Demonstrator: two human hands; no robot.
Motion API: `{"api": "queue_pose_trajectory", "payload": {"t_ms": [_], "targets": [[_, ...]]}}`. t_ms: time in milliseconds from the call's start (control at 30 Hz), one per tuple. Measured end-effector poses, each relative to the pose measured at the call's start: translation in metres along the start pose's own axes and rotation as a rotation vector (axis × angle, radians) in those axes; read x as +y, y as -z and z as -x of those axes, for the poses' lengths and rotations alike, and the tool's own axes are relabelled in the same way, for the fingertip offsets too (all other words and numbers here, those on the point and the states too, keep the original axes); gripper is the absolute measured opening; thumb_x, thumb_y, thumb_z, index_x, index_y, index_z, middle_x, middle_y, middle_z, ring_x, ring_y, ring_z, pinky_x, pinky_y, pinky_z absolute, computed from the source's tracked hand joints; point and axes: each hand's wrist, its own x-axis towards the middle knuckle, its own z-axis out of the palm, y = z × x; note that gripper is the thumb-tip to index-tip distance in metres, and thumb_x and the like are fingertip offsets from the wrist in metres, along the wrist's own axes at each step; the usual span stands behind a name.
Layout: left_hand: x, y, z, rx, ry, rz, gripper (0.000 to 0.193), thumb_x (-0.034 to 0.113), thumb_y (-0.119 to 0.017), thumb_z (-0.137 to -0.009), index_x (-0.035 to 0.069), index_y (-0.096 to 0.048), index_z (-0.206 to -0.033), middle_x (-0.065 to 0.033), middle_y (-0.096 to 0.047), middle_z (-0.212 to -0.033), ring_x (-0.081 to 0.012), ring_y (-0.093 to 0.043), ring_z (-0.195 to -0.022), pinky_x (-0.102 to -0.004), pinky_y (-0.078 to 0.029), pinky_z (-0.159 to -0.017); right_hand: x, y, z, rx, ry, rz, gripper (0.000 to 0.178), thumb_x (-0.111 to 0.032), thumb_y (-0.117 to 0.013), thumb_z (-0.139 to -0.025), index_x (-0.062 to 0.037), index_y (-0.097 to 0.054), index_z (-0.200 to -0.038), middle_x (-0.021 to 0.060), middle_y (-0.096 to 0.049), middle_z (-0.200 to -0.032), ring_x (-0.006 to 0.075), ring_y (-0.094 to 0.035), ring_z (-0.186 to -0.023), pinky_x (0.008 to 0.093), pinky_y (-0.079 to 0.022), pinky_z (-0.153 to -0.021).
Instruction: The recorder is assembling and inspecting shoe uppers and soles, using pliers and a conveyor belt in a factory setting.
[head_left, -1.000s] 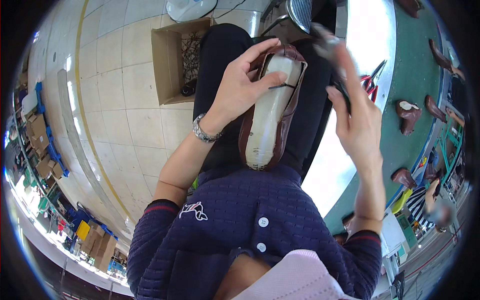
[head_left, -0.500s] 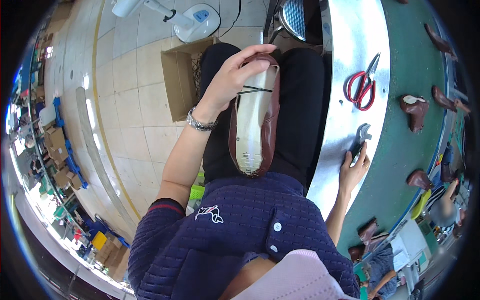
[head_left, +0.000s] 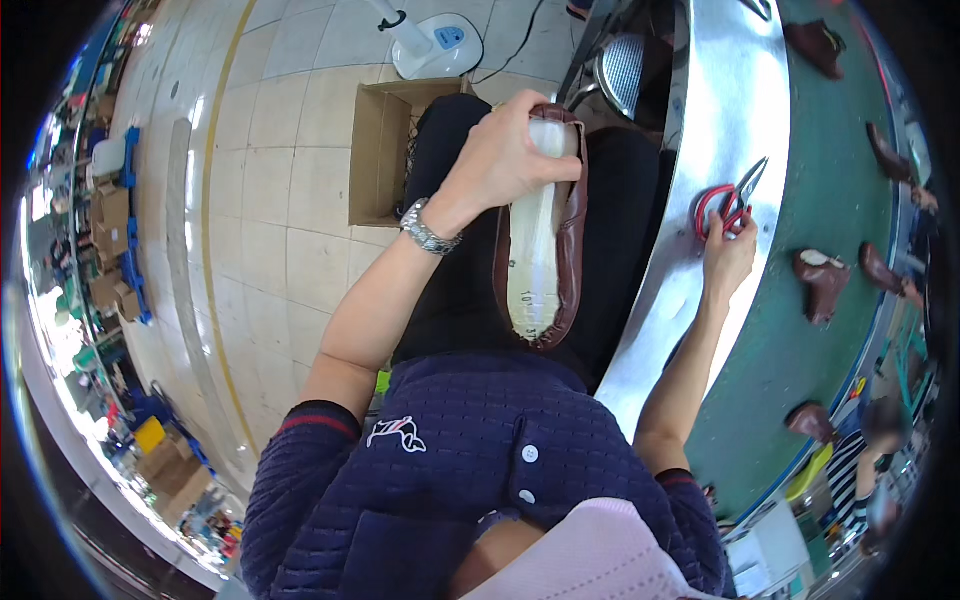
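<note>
A brown leather shoe upper (head_left: 571, 270) stretched over a last lies above my lap, its pale insole bottom (head_left: 533, 240) facing up and its edge gathered at the near end. My left hand (head_left: 510, 155) grips its far end, thumb across the pale bottom and fingers on the far side. On the metal bench to the right, my right hand (head_left: 731, 250) has its fingers closed on the handles of red-handled scissors (head_left: 704, 212). The scissor blades point away from me, toward the upper right.
Along the right, a green surface (head_left: 755, 400) carries several brown shoe uppers (head_left: 822, 285) beyond the metal bench (head_left: 735, 90). An open cardboard box (head_left: 378, 160) stands on the floor left of my legs. A stool (head_left: 620, 75) and a white stand base (head_left: 437, 47) are ahead.
My right hand has left the grey metal tool and moved away from me to the red scissors. My left thumb has shifted on the shoe; the dark strip across its bottom no longer shows.
</note>
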Motion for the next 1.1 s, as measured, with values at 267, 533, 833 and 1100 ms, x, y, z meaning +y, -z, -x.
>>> {"api": "queue_pose_trajectory", "payload": {"t_ms": [267, 533, 833, 1100], "targets": [[-0.011, -0.020, -0.002, 0.144, -0.116, -0.049, 0.060, 0.031, -0.072, -0.060, -0.003, -0.053, -0.105, -0.0194, -0.062, -0.088, -0.0319, -0.062, -0.075, -0.0383, -0.049, -0.073, 0.039, 0.011, -0.019, -0.341, -0.247, -0.729, 0.037, -0.022, -0.067, -0.083, 0.0074, -0.058, -0.104, 0.0083, -0.062, -0.076, 0.0145, -0.058, -0.065, 0.0235, -0.046, -0.060], [-0.027, -0.017, 0.006, 0.021, -0.082, 0.489, 0.057, 0.029, -0.063, -0.083, -0.002, -0.047, -0.128, -0.0118, -0.060, -0.110, -0.0170, -0.059, -0.097, -0.0289, -0.046, -0.084, -0.042, 0.094, 0.100, -0.944, -0.268, -1.304, 0.065, -0.060, -0.063, -0.077, -0.0019, -0.052, -0.104, -0.0014, -0.044, -0.069, 0.0073, -0.040, -0.056, 0.0211, -0.029, -0.049], [-0.019, -0.005, -0.017, -0.179, 0.096, 0.864, 0.054, 0.041, -0.041, -0.097, 0.001, -0.043, -0.134, -0.0087, -0.052, -0.127, -0.0128, -0.047, -0.116, -0.0267, -0.034, -0.100, -0.087, 0.112, 0.146, -1.330, -0.245, -1.072, 0.099, -0.089, -0.040, -0.060, -0.0023, -0.047, -0.107, -0.0022, -0.038, -0.068, 0.0079, -0.044, -0.056, 0.0202, -0.034, -0.045], [-0.027, -0.042, 0.042, 0.187, -0.159, 0.342, 0.071, 0.046, -0.037, -0.096, -0.010, -0.024, -0.138, -0.0269, -0.040, -0.136, -0.0323, -0.036, -0.130, -0.0332, -0.025, -0.107, -0.128, 0.096, 0.152, -1.226, -0.449, -1.112, 0.074, -0.076, -0.025, -0.082, -0.0043, -0.043, -0.088, 0.0001, -0.038, -0.062, 0.0095, -0.041, -0.050, 0.0225, -0.038, -0.042]]}}
